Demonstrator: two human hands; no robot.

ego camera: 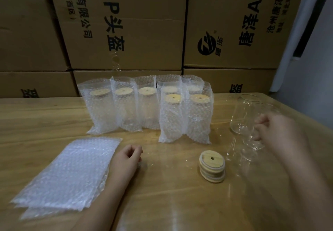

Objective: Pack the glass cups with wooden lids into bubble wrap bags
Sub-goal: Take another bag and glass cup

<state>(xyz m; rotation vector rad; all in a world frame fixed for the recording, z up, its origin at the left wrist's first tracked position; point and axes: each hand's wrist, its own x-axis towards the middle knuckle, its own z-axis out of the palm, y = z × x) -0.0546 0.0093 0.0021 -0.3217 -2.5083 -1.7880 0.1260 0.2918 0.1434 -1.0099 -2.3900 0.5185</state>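
Several glass cups with wooden lids stand packed in bubble wrap bags (167, 119) in two rows at the middle of the wooden table (171, 194). A flat stack of empty bubble wrap bags (72, 171) lies at the front left. My left hand (126, 160) rests beside that stack with its fingers curled and nothing in it. A short stack of wooden lids (212, 167) sits at the front right. Two bare glass cups are at the right, one upright (243, 111) and a nearer one (241, 151). My right hand (270, 129) curls around the nearer cup's top.
Large cardboard boxes (126, 23) with printed lettering are stacked like a wall right behind the table's far edge. A pale wall and a dark frame (310, 32) show at the far right. The table's right edge runs diagonally past my right arm.
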